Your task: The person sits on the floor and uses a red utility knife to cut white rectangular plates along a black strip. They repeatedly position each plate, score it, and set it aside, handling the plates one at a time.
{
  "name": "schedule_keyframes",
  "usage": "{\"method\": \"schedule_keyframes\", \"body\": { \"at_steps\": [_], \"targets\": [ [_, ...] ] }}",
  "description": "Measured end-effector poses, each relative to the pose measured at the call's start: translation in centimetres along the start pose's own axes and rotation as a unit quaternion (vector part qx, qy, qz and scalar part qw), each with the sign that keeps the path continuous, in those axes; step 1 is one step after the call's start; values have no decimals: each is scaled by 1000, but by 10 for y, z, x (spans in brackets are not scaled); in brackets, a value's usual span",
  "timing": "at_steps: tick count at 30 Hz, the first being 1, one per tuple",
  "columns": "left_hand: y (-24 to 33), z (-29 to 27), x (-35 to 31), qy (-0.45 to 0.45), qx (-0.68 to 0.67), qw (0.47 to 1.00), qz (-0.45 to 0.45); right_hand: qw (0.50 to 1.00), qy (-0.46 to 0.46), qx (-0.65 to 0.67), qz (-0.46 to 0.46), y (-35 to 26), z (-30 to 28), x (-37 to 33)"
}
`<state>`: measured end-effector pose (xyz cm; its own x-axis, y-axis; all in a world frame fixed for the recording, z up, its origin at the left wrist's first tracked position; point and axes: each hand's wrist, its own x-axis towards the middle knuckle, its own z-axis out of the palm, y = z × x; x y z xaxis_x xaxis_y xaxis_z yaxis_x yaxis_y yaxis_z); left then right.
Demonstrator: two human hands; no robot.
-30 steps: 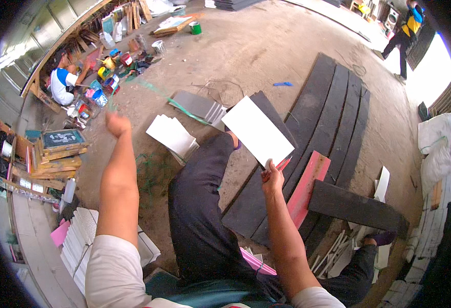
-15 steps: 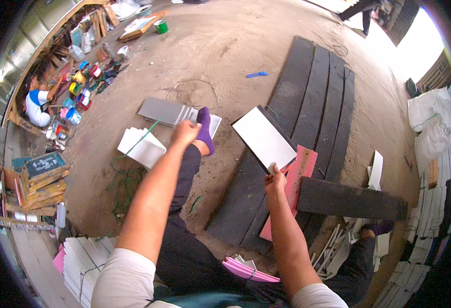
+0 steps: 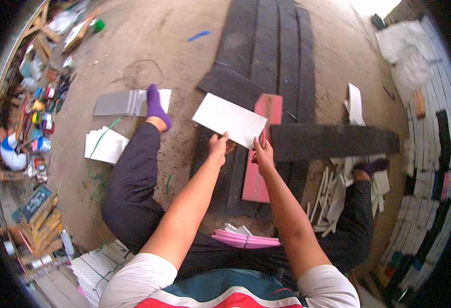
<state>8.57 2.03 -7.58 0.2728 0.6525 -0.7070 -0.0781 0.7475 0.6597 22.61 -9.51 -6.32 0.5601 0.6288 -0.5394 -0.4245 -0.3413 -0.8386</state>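
Observation:
A white rectangular sheet (image 3: 229, 119) is tilted in front of me above the dark boards. My left hand (image 3: 219, 148) grips its near edge, thumb on top and fingers underneath. The sheet's near right corner is pinched by my right hand (image 3: 263, 155), which also has a slim red tool (image 3: 263, 137) in it; its exact kind is hard to make out. Beneath lies a pink board (image 3: 256, 177) with a worn patch at its far end. A dark panel (image 3: 231, 82) shows just beyond the sheet, and a dark plank (image 3: 333, 141) extends to the right.
Long black boards (image 3: 279, 46) stretch away across the floor. My purple-socked foot (image 3: 156, 105) rests by grey and white sheets (image 3: 111, 104). Tied white pieces (image 3: 104, 146) lie nearer. Pink sheets (image 3: 246, 240) sit before me. White strips (image 3: 325, 200) are at right. A person (image 3: 12, 152) sits far left.
My left hand has come from beside the foot to the white sheet's near edge. The sheet has turned and lifted off the dark panel. My view has shifted to the right.

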Motion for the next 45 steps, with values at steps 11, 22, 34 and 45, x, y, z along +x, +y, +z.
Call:
{"method": "schedule_keyframes", "body": {
  "at_steps": [11, 22, 34, 45],
  "targets": [
    [-127, 29, -68, 50, 233, 965, -112, 956, 197, -202, -85, 146, -119, -54],
    [-128, 139, -110, -167, 238, 956, -36, 971, 196, 1, -134, 93, -120, -76],
    [-28, 336, -338, -415, 308, 801, 301, 858, 384, 96, -327, -180, -228, -261],
    [-171, 360, -440, -536, 356, 744, 180, 913, 323, 181, -173, -115, -379, -416]
  ]
}}
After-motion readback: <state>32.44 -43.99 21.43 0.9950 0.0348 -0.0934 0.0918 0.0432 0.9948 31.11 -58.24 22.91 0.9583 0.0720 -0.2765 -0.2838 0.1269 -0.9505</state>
